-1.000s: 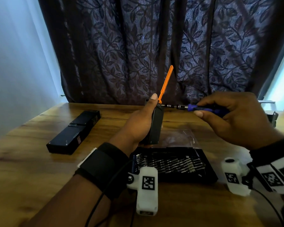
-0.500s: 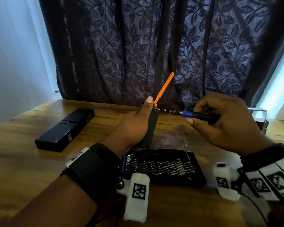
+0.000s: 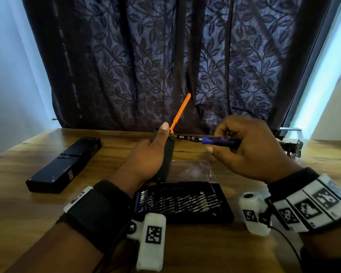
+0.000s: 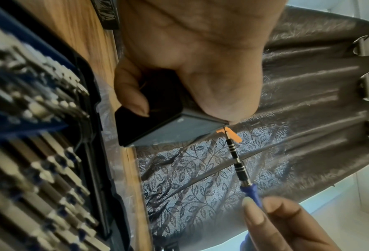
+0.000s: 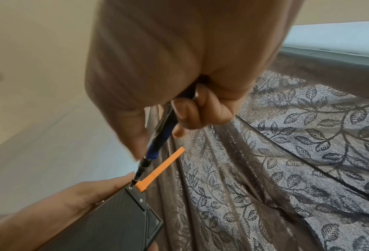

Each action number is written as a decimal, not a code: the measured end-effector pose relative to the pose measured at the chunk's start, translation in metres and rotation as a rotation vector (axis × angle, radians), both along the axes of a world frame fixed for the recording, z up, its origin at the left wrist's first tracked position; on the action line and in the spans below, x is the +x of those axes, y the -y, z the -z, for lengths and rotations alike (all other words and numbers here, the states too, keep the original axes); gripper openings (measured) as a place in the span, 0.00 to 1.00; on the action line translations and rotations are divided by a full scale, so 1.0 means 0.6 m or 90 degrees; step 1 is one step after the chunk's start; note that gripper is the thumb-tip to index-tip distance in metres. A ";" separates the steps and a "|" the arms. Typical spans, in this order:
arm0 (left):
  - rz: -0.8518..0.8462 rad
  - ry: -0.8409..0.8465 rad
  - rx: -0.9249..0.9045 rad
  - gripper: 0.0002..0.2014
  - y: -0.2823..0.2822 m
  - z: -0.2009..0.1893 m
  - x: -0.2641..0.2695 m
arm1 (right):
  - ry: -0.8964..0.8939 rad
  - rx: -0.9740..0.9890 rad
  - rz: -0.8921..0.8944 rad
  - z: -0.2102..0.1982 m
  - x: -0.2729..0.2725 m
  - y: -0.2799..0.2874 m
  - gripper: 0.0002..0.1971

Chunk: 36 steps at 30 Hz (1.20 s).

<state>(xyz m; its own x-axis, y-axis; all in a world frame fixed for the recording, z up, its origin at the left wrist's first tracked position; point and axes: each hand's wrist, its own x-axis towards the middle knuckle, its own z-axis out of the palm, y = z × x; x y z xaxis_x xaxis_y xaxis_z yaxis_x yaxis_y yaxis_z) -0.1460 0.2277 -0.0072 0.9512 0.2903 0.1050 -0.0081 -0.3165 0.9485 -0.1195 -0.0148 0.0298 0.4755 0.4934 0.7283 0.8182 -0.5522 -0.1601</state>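
While stood on end over the desk (image 3: 28,209), held upright in the left grip (image 3: 146,156): a black box (image 3: 167,154), fingers curled round it and one finger laid straight up its edge to the top corner. Cannot tell whether the lower end rests on the desk.

Pinches a blue-handled screwdriver (image 3: 220,141) in the right grip (image 3: 250,152), thumb and fingers closed round the handle, shaft level and pointing left. Meets the box at that top corner, bit tip seated on a small screw (image 5: 130,188), as seen from the right wrist. Sprouting from the same corner, just beside the bit, an orange plastic strip (image 3: 180,111), slanting up and to the right against a dark leaf-patterned curtain (image 3: 165,66).

Below both grips, lying open on the desk, a black case of screwdriver bits (image 3: 227,215) set in rows, with a clear plastic bag (image 3: 191,170) just behind it — touching or not, cannot tell. Off to the left, well apart, a longer black box (image 3: 63,166) lying flat.
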 end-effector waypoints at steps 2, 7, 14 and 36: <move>-0.005 -0.004 0.020 0.47 0.001 -0.002 -0.002 | 0.000 0.005 0.004 0.001 0.000 0.000 0.11; -0.008 -0.015 0.023 0.47 0.002 0.000 -0.005 | 0.006 0.021 0.017 0.000 -0.004 -0.004 0.15; -0.004 0.015 0.069 0.42 0.006 -0.007 -0.014 | -0.012 0.026 0.007 0.001 0.000 -0.002 0.19; 0.005 0.011 0.078 0.42 0.006 -0.009 -0.018 | -0.037 0.078 -0.014 -0.001 -0.008 -0.004 0.14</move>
<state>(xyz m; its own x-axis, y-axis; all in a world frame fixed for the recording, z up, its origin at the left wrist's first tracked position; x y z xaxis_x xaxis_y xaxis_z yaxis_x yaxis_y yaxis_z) -0.1567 0.2243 -0.0019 0.9509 0.2672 0.1564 -0.0273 -0.4306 0.9021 -0.1242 -0.0121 0.0302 0.5088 0.4133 0.7552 0.8173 -0.5074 -0.2730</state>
